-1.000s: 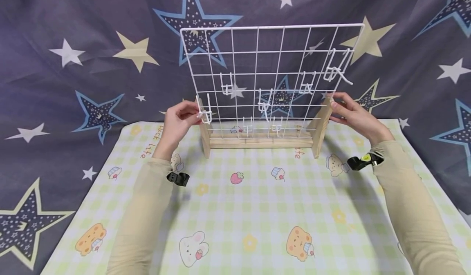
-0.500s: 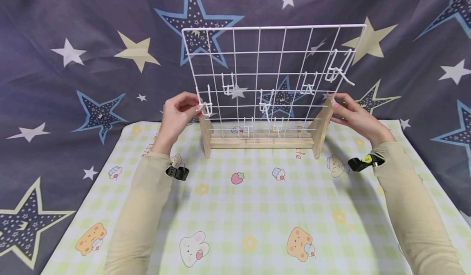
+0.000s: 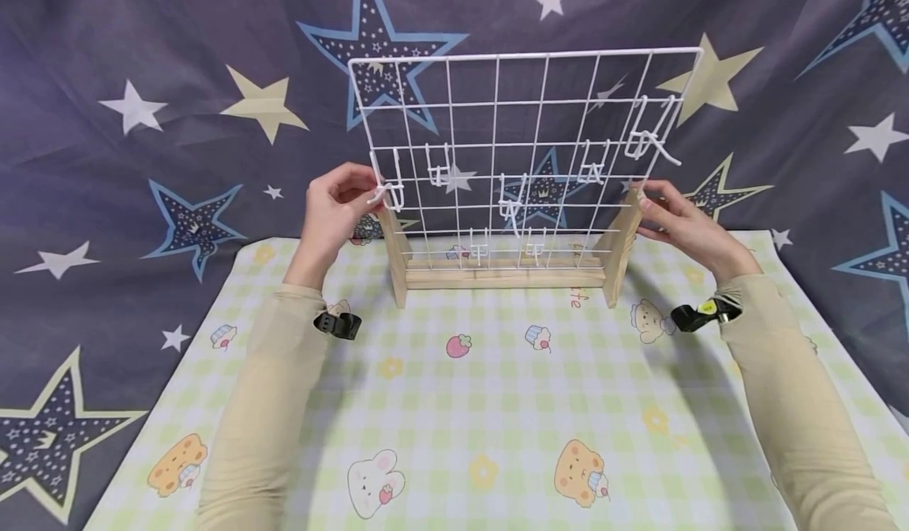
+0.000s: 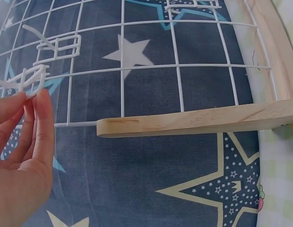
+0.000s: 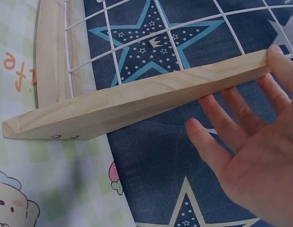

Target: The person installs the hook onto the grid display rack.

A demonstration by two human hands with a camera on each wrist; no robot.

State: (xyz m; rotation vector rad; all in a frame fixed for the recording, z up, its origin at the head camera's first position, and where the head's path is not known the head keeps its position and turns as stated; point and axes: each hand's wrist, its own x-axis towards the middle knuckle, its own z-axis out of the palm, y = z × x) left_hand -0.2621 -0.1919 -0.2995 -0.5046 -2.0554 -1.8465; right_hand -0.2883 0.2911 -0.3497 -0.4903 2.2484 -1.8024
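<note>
A white wire grid panel point(image 3: 497, 102) stands upright in a wooden stand point(image 3: 504, 278), with several white hooks hung on it. At the panel's left edge, my left hand point(image 3: 334, 207) pinches a white double-wire hook point(image 3: 389, 196) between thumb and fingers. The left wrist view shows that hook point(image 4: 35, 78) at the fingertips, just past the top end of the left wooden upright point(image 4: 184, 122). On the other side, my right hand point(image 3: 685, 223) holds the top of the right wooden upright point(image 3: 622, 247), its thumb at the tip and its fingers along the outer face point(image 5: 179, 94).
A green-and-white checked cloth point(image 3: 440, 405) with cartoon prints covers the table. Behind the stand hangs a dark star-patterned curtain point(image 3: 213, 42). Other hooks stay on the grid, among them a large hook point(image 3: 648, 132) sticking out at the upper right.
My left hand has moved up along the panel's left edge, and the hook in it has risen from beside the upright's top to above it. My right hand stays put.
</note>
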